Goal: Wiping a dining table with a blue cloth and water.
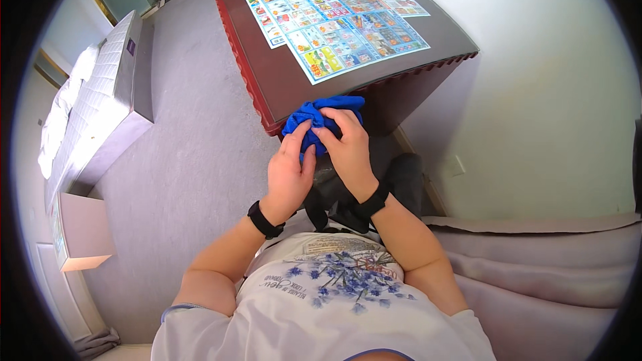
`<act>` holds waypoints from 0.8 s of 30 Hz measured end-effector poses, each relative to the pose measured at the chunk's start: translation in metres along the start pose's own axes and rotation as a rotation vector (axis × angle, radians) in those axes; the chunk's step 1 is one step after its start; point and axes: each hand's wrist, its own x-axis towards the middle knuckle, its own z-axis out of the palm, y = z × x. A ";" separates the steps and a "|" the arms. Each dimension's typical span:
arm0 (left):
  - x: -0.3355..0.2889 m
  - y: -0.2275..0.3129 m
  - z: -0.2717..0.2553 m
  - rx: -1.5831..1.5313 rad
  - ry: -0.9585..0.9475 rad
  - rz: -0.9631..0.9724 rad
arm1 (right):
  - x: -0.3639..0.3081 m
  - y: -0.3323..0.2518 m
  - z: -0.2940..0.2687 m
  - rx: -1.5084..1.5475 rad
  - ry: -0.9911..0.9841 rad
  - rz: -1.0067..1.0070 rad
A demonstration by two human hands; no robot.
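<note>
A bunched blue cloth (pixel 342 102) is held between my two hands at the near edge of the dark table (pixel 281 87). My left hand (pixel 291 170) has its fingers closed on the cloth's left and near side. From the right, my right hand (pixel 349 154) pinches the folds near the middle, its fingertips close to those of the left. Part of the cloth lies hidden behind my fingers. Black bands circle both wrists.
Colourful printed sheets (pixel 348 27) cover much of the tabletop. A white wall (pixel 535 80) rises on the right, with a grey sofa (pixel 535 267) below. At left are a bed (pixel 100 120), a small cabinet (pixel 83 230) and grey floor (pixel 180 127).
</note>
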 end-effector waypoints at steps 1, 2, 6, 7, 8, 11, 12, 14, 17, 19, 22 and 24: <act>-0.002 -0.006 0.001 0.002 0.004 0.000 | 0.000 0.001 0.003 -0.002 -0.019 0.024; -0.006 -0.014 0.005 0.020 0.001 0.013 | -0.003 0.009 0.006 -0.001 -0.021 0.021; -0.014 -0.019 0.004 0.005 -0.007 -0.072 | -0.012 0.024 0.016 -0.008 -0.063 0.082; -0.015 -0.019 0.001 -0.018 0.008 -0.097 | -0.013 0.022 0.018 0.024 -0.058 0.067; -0.016 -0.018 -0.003 -0.018 0.011 -0.102 | -0.014 0.020 0.019 0.024 -0.064 0.068; -0.019 -0.016 -0.015 0.003 0.080 -0.068 | -0.014 0.005 0.020 0.096 -0.094 0.005; -0.020 -0.022 -0.015 -0.003 0.065 -0.066 | -0.015 0.009 0.021 0.070 -0.129 0.035; -0.027 -0.038 -0.009 -0.009 0.050 -0.063 | -0.018 0.030 0.027 0.045 -0.163 0.066; -0.037 -0.061 0.003 -0.126 0.047 -0.189 | -0.021 0.060 0.034 0.078 -0.268 0.146; -0.039 -0.062 0.001 -0.261 0.032 -0.283 | -0.019 0.059 0.032 -0.001 -0.386 0.143; -0.036 -0.056 -0.011 -0.245 0.038 -0.303 | -0.013 0.044 0.029 0.383 -0.447 0.407; -0.035 -0.051 -0.012 -0.280 0.058 -0.306 | -0.014 0.038 0.027 0.422 -0.407 0.426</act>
